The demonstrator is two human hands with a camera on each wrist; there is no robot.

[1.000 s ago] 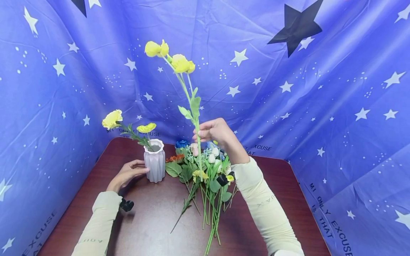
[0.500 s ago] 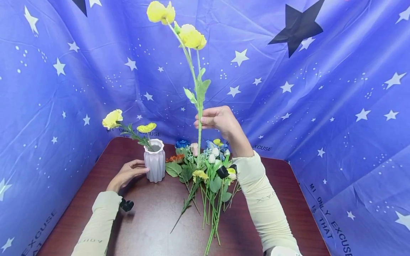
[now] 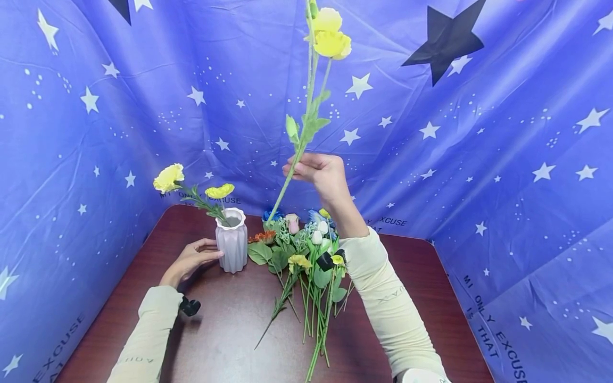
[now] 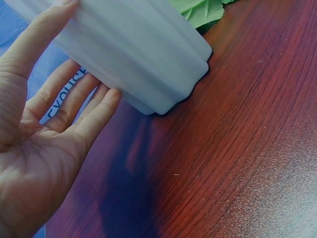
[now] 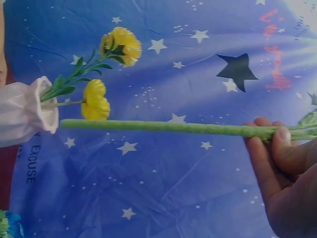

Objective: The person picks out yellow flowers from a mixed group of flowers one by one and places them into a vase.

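My right hand (image 3: 330,178) pinches the green stem of a tall yellow flower (image 3: 332,43) between thumb and fingers, above the table. Its top blooms run past the upper edge of the head view. In the right wrist view, the lower tip of the stem (image 5: 163,126) appears close to the mouth of a pale ridged vase (image 5: 20,111); the depth between them is hard to judge. Two yellow flowers (image 3: 168,178) stand in the vase, leaning left. My left hand (image 4: 47,144) touches the vase's side with thumb and fingertips, its fingers loosely extended.
Right of the vase lies a pile of flowers, with an orange bloom (image 3: 262,237), white tulips (image 3: 318,236) and a yellow carnation (image 3: 299,261). Their stems point toward the front of the brown table (image 3: 215,335). A blue star-printed curtain (image 3: 383,149) surrounds the table.
My right hand has raised the yellow flower, then shifted slightly left. The stem now tilts, its lower end swung left toward the vase and its blooms right. My left hand and the vase have stayed put.
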